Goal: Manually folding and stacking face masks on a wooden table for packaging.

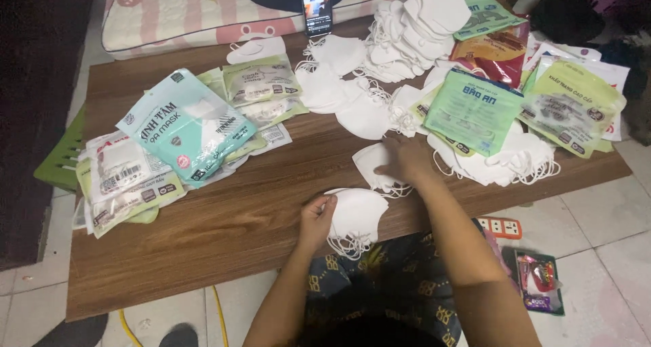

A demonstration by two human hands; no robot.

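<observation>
On the brown wooden table [258,218], the left hand [316,215] grips a small stack of white folded face masks [356,215] at the near edge, while the right hand [405,160] rests open-fingered on a single white mask [371,164] beside sealed plastic mask packets [186,126].

Soft, dim indoor light falls from above, leaving the wooden table [237,218] evenly lit with only faint shadows. The phone screen [316,1] glows bright (slightly overexposed), and the left edge sinks into darkness. The right hand [407,160] is motion-blurred; detail is soft overall.
</observation>
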